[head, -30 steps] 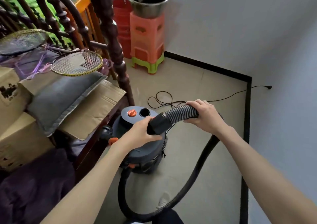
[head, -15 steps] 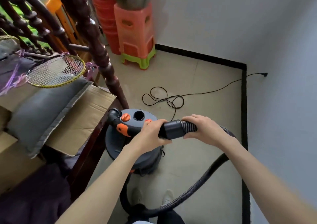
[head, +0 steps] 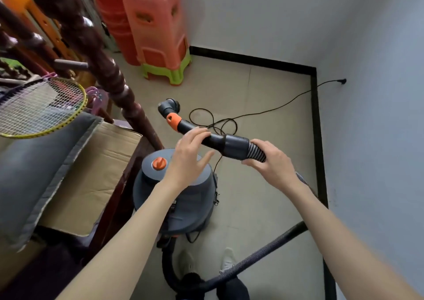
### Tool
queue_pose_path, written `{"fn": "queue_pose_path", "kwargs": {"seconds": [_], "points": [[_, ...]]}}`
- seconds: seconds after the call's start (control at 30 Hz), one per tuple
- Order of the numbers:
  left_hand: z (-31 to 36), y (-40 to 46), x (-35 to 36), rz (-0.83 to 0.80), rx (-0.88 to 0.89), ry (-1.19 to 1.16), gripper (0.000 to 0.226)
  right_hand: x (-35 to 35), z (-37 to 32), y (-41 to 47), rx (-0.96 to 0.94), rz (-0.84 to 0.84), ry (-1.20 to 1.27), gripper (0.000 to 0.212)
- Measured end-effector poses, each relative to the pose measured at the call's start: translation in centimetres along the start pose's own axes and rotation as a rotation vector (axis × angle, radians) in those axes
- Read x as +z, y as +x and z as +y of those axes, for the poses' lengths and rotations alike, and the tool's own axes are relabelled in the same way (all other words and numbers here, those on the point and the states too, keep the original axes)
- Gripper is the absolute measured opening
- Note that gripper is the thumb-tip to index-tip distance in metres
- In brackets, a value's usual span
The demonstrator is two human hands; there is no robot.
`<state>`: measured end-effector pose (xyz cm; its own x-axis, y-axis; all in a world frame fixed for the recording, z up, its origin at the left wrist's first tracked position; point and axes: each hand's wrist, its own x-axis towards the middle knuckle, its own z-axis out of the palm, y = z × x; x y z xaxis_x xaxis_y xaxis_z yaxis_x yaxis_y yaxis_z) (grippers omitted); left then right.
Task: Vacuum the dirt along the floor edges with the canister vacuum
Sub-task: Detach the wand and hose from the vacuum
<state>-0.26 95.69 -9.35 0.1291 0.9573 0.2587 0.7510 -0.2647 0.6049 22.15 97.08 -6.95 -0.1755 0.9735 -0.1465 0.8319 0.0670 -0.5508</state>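
Observation:
A grey canister vacuum [head: 183, 196] with an orange knob stands on the tiled floor beside a dark wooden post. Its ribbed hose [head: 259, 258] loops from the base behind me up to my hands. My right hand [head: 268, 159] grips the ribbed hose end just behind the black handle tube [head: 227, 144]. The tube ends in an orange collar and a round brush head [head: 169, 108], held in the air above the floor. My left hand [head: 190, 155] rests loosely on the tube with fingers spread, thumb apart.
A black power cord [head: 215, 120] coils on the floor and runs to a wall socket [head: 342, 81]. Black skirting [head: 317, 139] lines the corner. Stacked plastic stools [head: 160, 35] stand at the back. Cardboard, a cushion [head: 43, 162] and a badminton racket [head: 41, 107] lie left.
The handle tube with its brush head has been lifted up and away from the canister. My left hand has loosened from a grip to spread fingers. The view tilted down.

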Motion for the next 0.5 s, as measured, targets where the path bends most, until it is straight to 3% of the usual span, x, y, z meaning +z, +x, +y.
{"fn": "queue_pose_path", "kwargs": {"seconds": [0.1, 0.23, 0.33, 0.5], "points": [[-3.1, -1.3, 0.6, -0.034, -0.29, -0.081, 0.039, 2.4, 0.7, 1.4, 0.099, 0.044, 0.07, 0.048], [-8.7, -4.0, 3.0, -0.289, -0.608, -0.066, 0.04, 6.2, 1.9, 3.4, 0.205, 0.106, 0.142, 0.046], [-11.9, -5.1, 5.8, -0.399, -0.687, -0.029, 0.042, 8.9, 3.0, 4.5, 0.263, 0.127, 0.167, 0.043], [-14.2, -4.0, 10.9, -0.362, -0.657, 0.152, 0.033, 12.8, 4.9, 5.1, 0.311, 0.125, 0.175, 0.038]]}}
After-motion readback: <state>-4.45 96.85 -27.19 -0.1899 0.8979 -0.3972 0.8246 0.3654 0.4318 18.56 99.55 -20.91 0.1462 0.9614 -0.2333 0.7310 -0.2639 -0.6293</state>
